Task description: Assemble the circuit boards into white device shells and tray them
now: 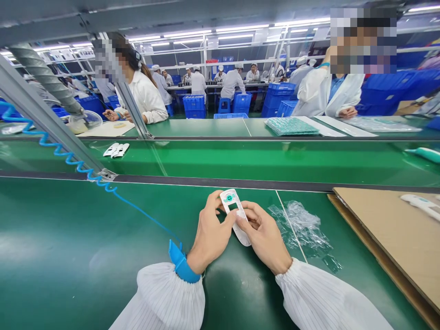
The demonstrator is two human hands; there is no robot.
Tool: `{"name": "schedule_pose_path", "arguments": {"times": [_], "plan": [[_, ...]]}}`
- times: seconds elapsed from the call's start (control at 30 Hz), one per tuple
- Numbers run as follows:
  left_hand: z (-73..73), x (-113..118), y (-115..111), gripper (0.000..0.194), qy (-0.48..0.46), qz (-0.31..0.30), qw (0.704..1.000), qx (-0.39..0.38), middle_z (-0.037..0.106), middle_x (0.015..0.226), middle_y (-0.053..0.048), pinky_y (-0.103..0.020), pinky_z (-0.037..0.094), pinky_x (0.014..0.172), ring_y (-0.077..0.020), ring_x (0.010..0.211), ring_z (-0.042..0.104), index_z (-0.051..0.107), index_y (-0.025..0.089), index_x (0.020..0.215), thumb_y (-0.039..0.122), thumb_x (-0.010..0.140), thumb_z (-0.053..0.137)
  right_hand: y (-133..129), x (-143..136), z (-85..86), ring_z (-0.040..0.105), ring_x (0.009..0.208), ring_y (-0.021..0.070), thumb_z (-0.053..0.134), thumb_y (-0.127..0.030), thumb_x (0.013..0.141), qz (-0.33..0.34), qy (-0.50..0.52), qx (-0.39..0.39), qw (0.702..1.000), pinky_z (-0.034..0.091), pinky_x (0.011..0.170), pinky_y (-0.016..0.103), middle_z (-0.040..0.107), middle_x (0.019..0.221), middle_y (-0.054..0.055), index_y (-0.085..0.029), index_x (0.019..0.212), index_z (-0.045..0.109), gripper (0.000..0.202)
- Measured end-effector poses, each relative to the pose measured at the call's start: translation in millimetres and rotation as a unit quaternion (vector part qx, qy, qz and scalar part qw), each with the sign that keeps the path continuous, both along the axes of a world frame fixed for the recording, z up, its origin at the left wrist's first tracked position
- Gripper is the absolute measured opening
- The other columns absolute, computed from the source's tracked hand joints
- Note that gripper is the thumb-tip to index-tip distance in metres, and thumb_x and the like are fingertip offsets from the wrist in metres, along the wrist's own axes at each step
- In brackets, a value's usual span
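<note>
Between my two hands, just above the green bench top, is a white plastic casing [243, 236], long with rounded ends. It has a dark rectangular cutout and a green round mark near its upper end. My left hand [213, 229] grips its left edge, thumb on the front. From the other side my right hand [264, 233] holds it, thumb pressed near the cutout; some fingers are hidden behind. A blue wrist strap [184, 266] with a coiled cord circles my left wrist. Beside my right hand lies crumpled clear plastic film [304, 224].
Cardboard sheets [388, 229] with a white part [422, 206] on top lie at the right. Beyond the bench edge runs a green conveyor belt [220, 158] carrying white casings [116, 150]. A metal post [58, 110] slants up at left. Co-workers in white sit across.
</note>
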State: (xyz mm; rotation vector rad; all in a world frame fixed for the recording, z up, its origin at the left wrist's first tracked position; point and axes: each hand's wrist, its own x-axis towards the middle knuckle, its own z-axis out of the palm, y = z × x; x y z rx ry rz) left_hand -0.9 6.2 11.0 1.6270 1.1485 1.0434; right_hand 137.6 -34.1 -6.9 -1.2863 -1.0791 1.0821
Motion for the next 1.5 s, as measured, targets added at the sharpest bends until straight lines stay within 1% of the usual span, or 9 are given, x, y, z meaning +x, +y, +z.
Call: {"name": "schedule_pose_path", "arguments": {"times": [0.2, 0.4, 0.53, 0.73, 0.93, 1.1, 1.27, 1.4, 1.5], "plan": [[3.2, 0.2, -1.1, 0.029, 0.002, -0.026, 0.999, 0.019, 0.077, 0.113, -0.003, -0.032, 0.049, 0.088, -0.0194, 0.102, 0.069, 0.067, 0.025, 0.118, 0.02, 0.09, 0.062, -0.5, -0.3, 3.9, 0.072, 0.088, 0.0235, 0.071, -0.052, 0.086, -0.004, 0.01, 0.004, 1.0, 0.054, 0.076, 0.036, 0.078, 0.109, 0.009, -0.023, 0.113, 0.062, 0.041], [6.0, -0.5, -4.7, 0.031, 0.053, 0.003, 0.995, 0.09, 0.074, 0.118, -0.002, -0.036, 0.045, 0.094, -0.0207, 0.104, 0.064, 0.067, 0.028, 0.122, 0.021, 0.092, 0.061, -1.6, 0.7, 4.4, 0.071, 0.093, 0.0225, 0.07, -0.049, 0.09, 0.002, 0.012, 0.035, 0.999, 0.053, 0.085, 0.036, 0.078, 0.112, 0.009, -0.023, 0.116, 0.062, 0.038], [5.7, -0.9, -3.9, 0.031, 0.047, 0.021, 0.996, 0.079, 0.074, 0.109, -0.001, -0.033, 0.045, 0.084, -0.0197, 0.095, 0.061, 0.067, 0.028, 0.123, 0.024, 0.093, 0.063, -2.1, 0.9, 1.1, 0.071, 0.088, 0.0216, 0.071, -0.05, 0.09, 0.001, 0.031, 0.023, 0.999, 0.055, 0.08, 0.035, 0.078, 0.109, 0.007, -0.025, 0.121, 0.06, 0.042], [2.0, -2.1, -0.4, 0.034, 0.044, 0.074, 0.992, 0.093, 0.073, 0.106, -0.001, -0.031, 0.046, 0.084, -0.0177, 0.09, 0.058, 0.068, 0.027, 0.125, 0.023, 0.091, 0.064, -2.5, -1.7, 5.7, 0.071, 0.103, 0.0232, 0.071, -0.045, 0.091, 0.019, 0.017, 0.036, 0.999, 0.055, 0.089, 0.037, 0.075, 0.123, 0.007, -0.026, 0.124, 0.061, 0.039], [3.0, -5.3, 6.0, 0.037, -0.016, 0.064, 0.998, 0.024, 0.075, 0.114, -0.004, -0.032, 0.049, 0.091, -0.0186, 0.1, 0.067, 0.066, 0.024, 0.124, 0.032, 0.088, 0.069, -1.2, -7.0, 8.5, 0.069, 0.09, 0.0193, 0.076, -0.04, 0.085, 0.033, 0.062, 0.046, 0.996, 0.054, 0.082, 0.035, 0.075, 0.115, 0.007, -0.023, 0.121, 0.058, 0.043], [2.5, -6.3, 16.9, 0.066, -0.111, 0.056, 0.988, -0.097, 0.077, 0.111, -0.006, -0.032, 0.055, 0.083, -0.024, 0.099, 0.071, 0.063, 0.024, 0.126, 0.054, 0.07, 0.082, 1.4, -5.6, 5.6, 0.068, 0.093, 0.016, 0.083, -0.039, 0.078, 0.062, 0.044, 0.05, 0.996, 0.052, 0.091, 0.037, 0.065, 0.137, 0.007, -0.026, 0.13, 0.049, 0.063], [-7.3, -5.5, 19.8, 0.077, -0.06, 0.028, 0.988, -0.137, 0.076, 0.112, -0.006, -0.034, 0.057, 0.075, -0.0266, 0.093, 0.072, 0.06, 0.027, 0.13, 0.065, 0.066, 0.08, 3.4, -4.8, 0.8, 0.068, 0.096, 0.0195, 0.085, -0.048, 0.076, 0.123, 0.03, 0.011, 0.992, 0.05, 0.096, 0.039, 0.074, 0.102, 0.001, -0.025, 0.134, 0.058, 0.068], [-24.4, -7.2, 30.2, 0.077, -0.04, 0.069, 0.994, -0.07, 0.072, 0.123, -0.008, -0.036, 0.056, 0.081, -0.0279, 0.104, 0.068, 0.062, 0.025, 0.127, 0.068, 0.065, 0.077, 11.7, 4.6, -3.3, 0.06, 0.07, 0.014, 0.086, -0.054, 0.071, 0.007, 0.077, -0.005, 0.997, 0.049, 0.075, 0.031, 0.067, 0.079, -0.003, -0.02, 0.119, 0.061, 0.063], [-33.3, -8.3, 37.8, 0.07, -0.036, 0.081, 0.995, -0.05, 0.072, 0.123, -0.006, -0.035, 0.054, 0.077, -0.0259, 0.102, 0.067, 0.063, 0.027, 0.125, 0.071, 0.071, 0.072, 12.3, 40.1, 6.3, 0.055, 0.065, 0.0127, 0.08, -0.058, 0.074, -0.073, 0.049, 0.007, 0.996, 0.046, 0.066, 0.028, 0.062, 0.07, -0.005, -0.019, 0.114, 0.058, 0.06]]}}
